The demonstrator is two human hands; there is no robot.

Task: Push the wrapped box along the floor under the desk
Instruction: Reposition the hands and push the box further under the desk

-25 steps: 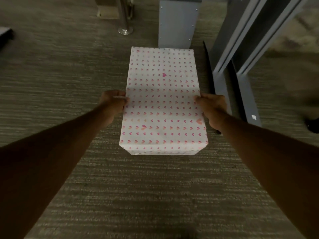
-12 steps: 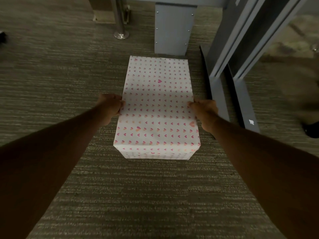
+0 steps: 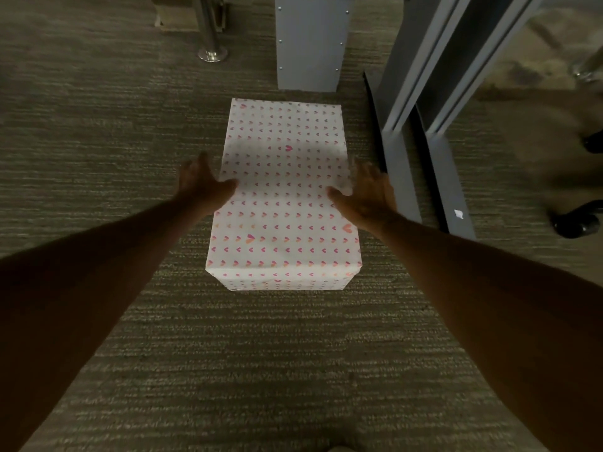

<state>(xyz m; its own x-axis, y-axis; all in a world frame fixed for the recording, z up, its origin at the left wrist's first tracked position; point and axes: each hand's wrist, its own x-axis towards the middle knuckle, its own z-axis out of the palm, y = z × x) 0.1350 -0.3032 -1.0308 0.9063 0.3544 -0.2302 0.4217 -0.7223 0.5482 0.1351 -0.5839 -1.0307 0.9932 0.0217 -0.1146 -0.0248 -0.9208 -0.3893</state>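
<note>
Grey-brown carpet covers the whole floor, low-pile stuff with fine ribbed lines running side to side. Sitting flat on it, pretty much dead centre, is the wrapped box. It's a plain rectangular block, and its long axis runs straight away from the person, so one short end faces them and the other points at the grey metal leg panel of the counter up ahead. Between that far end and the panel you can see a strip of bare carpet, so they're not touching.

Paper on the box is white and smooth, printed with neat rows of tiny pink and orange hearts, plus a couple of bigger hearts here and there. Creases at the corners look crisp. A soft shadow falls across the far half of the top.

Both bare arms reach forward. Person's left hand is loose, fingers spread, with the thumb just touching the box's left top edge. Right hand does the same on the right edge, fingers splayed, not gripping anything. Both are a bit motion-blurred.

Off to the right are pale grey metal frame rails slanting down to flat feet on the floor, and a black chair caster beyond. A shiny chrome post base stands further back on the left.
</note>
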